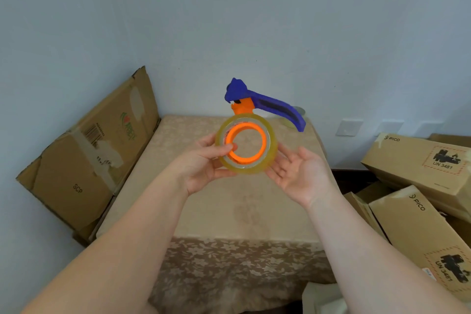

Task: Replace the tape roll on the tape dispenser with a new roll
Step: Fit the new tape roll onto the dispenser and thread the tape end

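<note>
I hold a tape dispenser [270,104] up in front of me, above the table. It has a blue handle and cutter head and an orange hub. A yellowish clear tape roll [270,158] sits around the orange ring [246,145]. My left hand [207,163] grips the roll's left edge, thumb on the orange ring. My right hand [298,173] lies palm up, fingertips touching the roll's lower right edge. Another tape roll [293,120] is partly hidden behind the handle, on the table's far side.
The table [229,206] carries a beige flowered cloth. A flattened cardboard box [96,150] leans on the wall at left. Several PICO cartons [420,186] are stacked at right. A wall socket [348,127] is behind.
</note>
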The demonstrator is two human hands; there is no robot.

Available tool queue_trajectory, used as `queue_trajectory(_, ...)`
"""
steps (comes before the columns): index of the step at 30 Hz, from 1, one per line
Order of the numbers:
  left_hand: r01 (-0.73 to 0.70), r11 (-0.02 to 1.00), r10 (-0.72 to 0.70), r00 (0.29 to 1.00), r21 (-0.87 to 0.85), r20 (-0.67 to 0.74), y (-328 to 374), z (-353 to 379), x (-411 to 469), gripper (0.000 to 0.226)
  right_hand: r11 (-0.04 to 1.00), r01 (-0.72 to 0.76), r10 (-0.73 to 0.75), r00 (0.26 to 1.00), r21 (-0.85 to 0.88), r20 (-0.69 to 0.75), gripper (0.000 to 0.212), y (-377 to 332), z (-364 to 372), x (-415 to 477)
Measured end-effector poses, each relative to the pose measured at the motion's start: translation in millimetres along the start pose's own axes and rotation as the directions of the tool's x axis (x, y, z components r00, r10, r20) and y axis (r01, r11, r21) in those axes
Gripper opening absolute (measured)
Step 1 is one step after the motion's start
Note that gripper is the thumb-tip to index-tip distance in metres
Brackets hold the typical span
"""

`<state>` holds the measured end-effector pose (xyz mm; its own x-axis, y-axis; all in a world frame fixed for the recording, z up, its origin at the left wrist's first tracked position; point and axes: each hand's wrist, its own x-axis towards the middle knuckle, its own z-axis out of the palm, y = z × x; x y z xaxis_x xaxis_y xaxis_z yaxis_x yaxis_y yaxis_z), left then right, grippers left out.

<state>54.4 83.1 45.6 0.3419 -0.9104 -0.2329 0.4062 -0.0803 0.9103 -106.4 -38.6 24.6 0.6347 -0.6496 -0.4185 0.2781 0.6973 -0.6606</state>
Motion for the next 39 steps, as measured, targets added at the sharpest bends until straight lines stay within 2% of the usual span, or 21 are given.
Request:
queue_trajectory(3, -0.038, 0.978, 0.054, 0.996, 0.206, -0.07, 13, -6, -1, 0.043, 0.989, 0.077, -0.079, 0.997, -0.124, -0.007, 0.059, -7, -5, 3)
queue_trajectory(5, -0.04, 0.95, 0.063, 0.996, 0.311, -0.064, 19, -9, -1, 0.051, 0.95, 0.115, -0.117, 0.993, -0.289, 0.009, 0.058, -9, -1, 1)
queue_trajectory(8, -0.044, 0.921, 0.065, 0.997, 0.387, -0.041, 26, -11, -1, 0.056, 0.748, 0.166, -0.167, 0.984, -0.642, 0.061, 0.057, -5, 4, -1)
queue_trajectory(10, -0.048, 0.891, 0.069, 0.997, 0.451, -0.03, 29, -10, -2, 0.058, 0.678, 0.202, -0.148, 0.979, -0.707, 0.138, 0.067, -1, 6, 0)
queue_trajectory(11, -0.051, 0.87, 0.073, 0.997, 0.491, -0.026, 30, -8, -2, 0.059, 0.675, 0.235, -0.146, 0.972, -0.699, 0.186, 0.065, 0, 7, 0)
queue_trajectory(13, -0.066, 0.823, 0.087, 0.996, 0.564, -0.01, 30, -2, -4, 0.059, 0.669, 0.315, -0.156, 0.945, -0.673, 0.288, 0.048, 3, 11, 1)
queue_trajectory(15, -0.105, 0.781, 0.114, 0.993, 0.616, 0.025, 29, 6, -5, 0.063, 0.67, 0.353, -0.174, 0.93, -0.653, 0.325, 0.044, 8, 12, 1)
queue_trajectory(20, -0.186, 0.707, 0.206, 0.977, 0.683, 0.053, 25, 18, -4, 0.063, 0.743, 0.27, -0.249, 0.961, -0.612, 0.123, 0.03, 18, 6, 3)
queue_trajectory(23, -0.242, 0.683, 0.268, 0.961, 0.69, 0.071, 24, 24, -5, 0.06, 0.811, 0.246, -0.245, 0.967, -0.53, 0.074, 0.027, 20, 2, 4)
queue_trajectory(25, -0.299, 0.671, 0.32, 0.942, 0.679, 0.099, 22, 30, -7, 0.057, 0.868, 0.214, -0.213, 0.976, -0.449, 0.055, 0.031, 21, -1, 6)
queue_trajectory(27, -0.372, 0.601, 0.418, 0.901, 0.708, 0.118, 18, 35, -9, 0.058, 0.92, 0.183, -0.177, 0.983, -0.346, 0.049, 0.034, 21, -1, 7)
queue_trajectory(29, -0.438, 0.517, 0.499, 0.852, 0.736, 0.156, 13, 39, -11, 0.064, 0.963, 0.158, -0.151, 0.987, -0.216, 0.05, 0.03, 20, 1, 6)
queue_trajectory(31, -0.462, 0.465, 0.512, 0.836, 0.755, 0.196, 6, 40, -12, 0.074, 0.986, 0.126, -0.121, 0.991, -0.109, 0.054, 0.025, 19, 5, 3)
queue_trajectory(35, -0.439, 0.48, 0.511, 0.843, 0.759, 0.165, -5, 43, -7, 0.087, 0.999, 0.032, -0.033, 0.999, 0.009, 0.014, 0.02, 20, 12, -1)
queue_trajectory(39, -0.354, 0.6, 0.462, 0.885, 0.718, 0.05, -3, 43, -2, 0.081, 0.985, 0.038, -0.037, 0.999, -0.168, 0.006, 0.016, 21, 12, 1)
